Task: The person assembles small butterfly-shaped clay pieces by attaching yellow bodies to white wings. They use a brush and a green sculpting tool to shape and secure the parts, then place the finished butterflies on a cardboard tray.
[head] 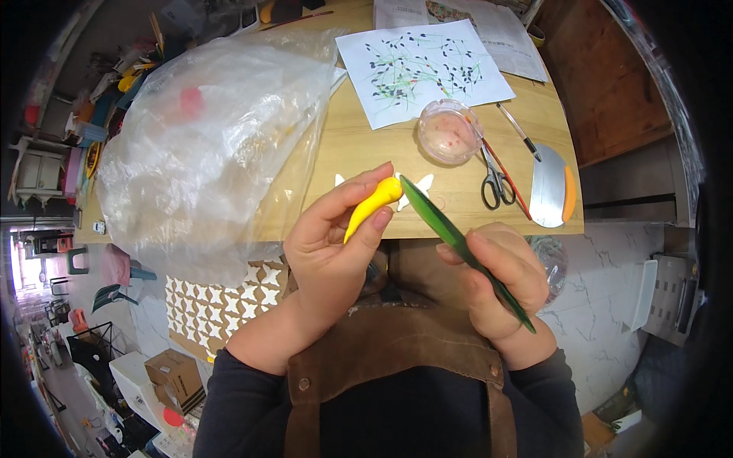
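Between the thumb and fingers of my left hand (335, 229) is a yellow, curved, tapering piece (372, 206), its thick rounded end up and its point down. My right hand (504, 275) grips a long green modelling tool (441, 223) with a pointed blade. The blade's tip lies at the thick end of the yellow piece; whether they touch I cannot tell. Behind my hands, white star-like shapes (422, 184) lie on the wooden table (366, 149), partly hidden by my fingers and the tool.
Clear plastic sheeting (217, 126) covers the table's left. Farther back are a marked white sheet (424, 68) and newspaper (509, 46). Right of centre stand a glass dish (449, 134), scissors (497, 186), a red brush (509, 177), a pen (520, 133) and a scraper (548, 186). A board of white shapes (217, 303) is lower left.
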Tool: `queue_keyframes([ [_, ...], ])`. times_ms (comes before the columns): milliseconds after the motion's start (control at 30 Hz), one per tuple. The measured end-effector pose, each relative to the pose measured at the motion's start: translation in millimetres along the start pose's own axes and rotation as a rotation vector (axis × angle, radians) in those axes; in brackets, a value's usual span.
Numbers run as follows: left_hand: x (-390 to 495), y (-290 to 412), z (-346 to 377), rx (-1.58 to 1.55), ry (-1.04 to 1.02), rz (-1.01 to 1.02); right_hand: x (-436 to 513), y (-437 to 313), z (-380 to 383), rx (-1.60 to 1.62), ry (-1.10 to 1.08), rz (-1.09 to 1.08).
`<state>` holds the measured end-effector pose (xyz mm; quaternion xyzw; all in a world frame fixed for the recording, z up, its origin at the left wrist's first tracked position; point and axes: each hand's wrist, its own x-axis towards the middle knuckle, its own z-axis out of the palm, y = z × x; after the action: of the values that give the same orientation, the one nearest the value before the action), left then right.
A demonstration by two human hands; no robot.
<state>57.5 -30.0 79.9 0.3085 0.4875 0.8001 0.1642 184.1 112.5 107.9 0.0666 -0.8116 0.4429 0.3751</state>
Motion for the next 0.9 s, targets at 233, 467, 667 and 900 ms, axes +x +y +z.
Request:
queue_keyframes([
  [233, 0.4, -4.9, -0.2, 0.027, -0.001, 0.104, 7.3, -3.9, 0.3, -0.089, -0.003, -0.068],
  [467, 2.6, -7.2, -3.3, 0.103, -0.018, 0.155, 7.8, -3.5, 2.2, -0.107, -0.011, -0.065],
  [667, -0.2, -7.0, -1.6, -0.002, -0.037, 0.129, 9.3, -4.0, 3.0, -0.118, -0.036, -0.048],
  [900, 0.8, -3.2, -2.2, 0.150, -0.046, 0.131, 9.7, -4.7, 4.1, -0.130, -0.026, -0.029],
])
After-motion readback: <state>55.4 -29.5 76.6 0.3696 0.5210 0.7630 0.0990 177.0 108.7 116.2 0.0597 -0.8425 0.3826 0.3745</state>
